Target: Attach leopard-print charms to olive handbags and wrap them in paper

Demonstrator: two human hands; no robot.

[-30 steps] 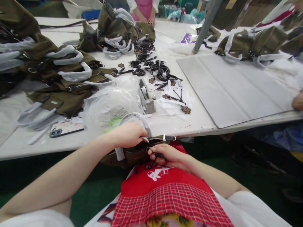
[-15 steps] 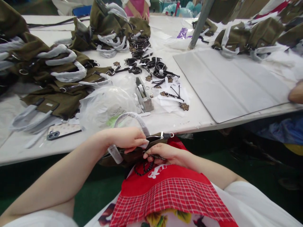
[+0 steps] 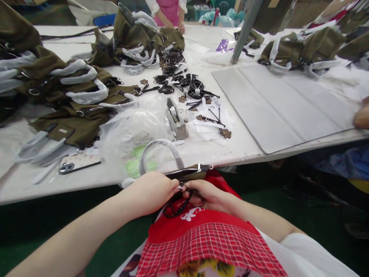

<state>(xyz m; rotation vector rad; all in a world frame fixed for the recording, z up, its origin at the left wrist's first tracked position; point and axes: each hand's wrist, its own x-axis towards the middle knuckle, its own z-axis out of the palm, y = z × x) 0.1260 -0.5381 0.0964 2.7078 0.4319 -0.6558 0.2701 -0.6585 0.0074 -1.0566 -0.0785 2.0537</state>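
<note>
Loose dark cord (image 3: 174, 211) hanging near an open zip (image 3: 188, 169), a likely snag
The person's left fingers (image 3: 173, 185) pinch a small white piece (image 3: 179, 187), while the right fingers (image 3: 188, 185) curl closed on the cord, its loop drooping over the red apron (image 3: 219, 234); the olive bag (image 3: 197, 176) sits at the lap, beside the near edge of the table (image 3: 201, 154), zip just beyond both hands. Pulled across the zip, the cord could catch in its teeth; the white piece, so small, could slip from a slack pinch; and the bag, seemingly unclamped, might slide down if the lap shifts
</note>
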